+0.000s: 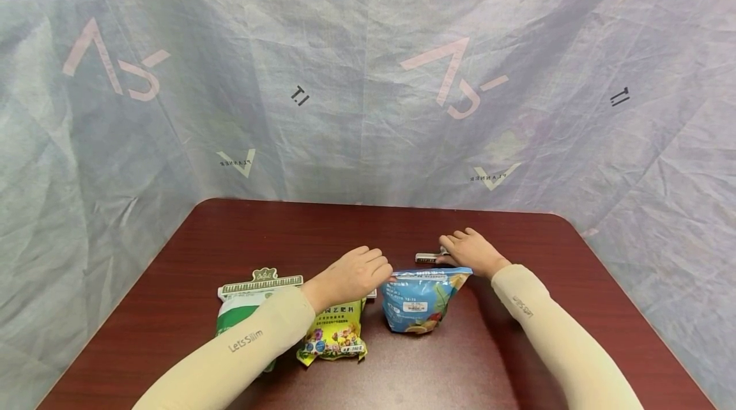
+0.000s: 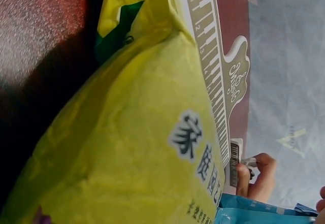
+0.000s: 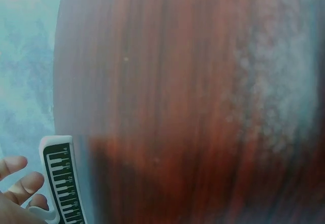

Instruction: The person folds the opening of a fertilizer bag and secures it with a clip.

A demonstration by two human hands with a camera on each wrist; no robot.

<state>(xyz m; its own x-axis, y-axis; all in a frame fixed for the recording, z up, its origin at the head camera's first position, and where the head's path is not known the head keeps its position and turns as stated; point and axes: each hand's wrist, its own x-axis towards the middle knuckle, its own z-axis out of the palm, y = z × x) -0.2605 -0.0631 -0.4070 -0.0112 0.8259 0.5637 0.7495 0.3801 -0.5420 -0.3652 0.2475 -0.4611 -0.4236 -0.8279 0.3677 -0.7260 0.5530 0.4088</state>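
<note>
My left hand pinches the upper left corner of a blue plastic bag, which stands with its flat top edge raised. Just behind that bag, my right hand holds a white bag clip printed with piano keys. The clip shows upright beside the curled fingers in the right wrist view. Under my left forearm lies a yellow bag with flowers printed on it. A similar piano-key clip runs along its top, mostly hidden by my hand in the head view.
Left of the yellow bag lies a green and white bag, partly covered by my left sleeve, with a piano-key clip across its top. The dark red table ends at a grey printed cloth behind and on both sides.
</note>
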